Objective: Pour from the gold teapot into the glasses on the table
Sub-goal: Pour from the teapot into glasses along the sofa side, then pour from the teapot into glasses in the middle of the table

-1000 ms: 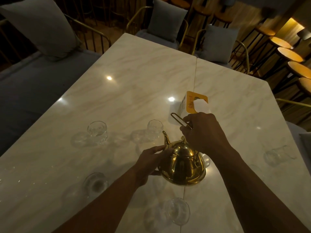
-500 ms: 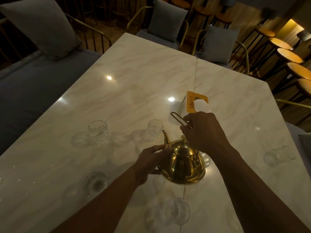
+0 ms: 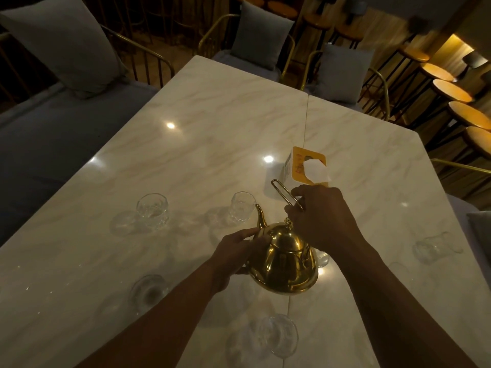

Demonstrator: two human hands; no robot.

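Glasses point(image 3: 152, 209) around, tissue box point(image 3: 305, 167) just behind; grips wire handle point(image 3: 283, 193) of shiny gold teapot point(image 3: 284, 264) in curled right hand point(image 3: 321, 219), left hand point(image 3: 233, 253) straight-fingered against its side.

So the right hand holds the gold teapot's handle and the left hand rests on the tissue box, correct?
No: the head view shows the left hand on the gold teapot's side, apart from the tissue box. The right hand does hold the handle.
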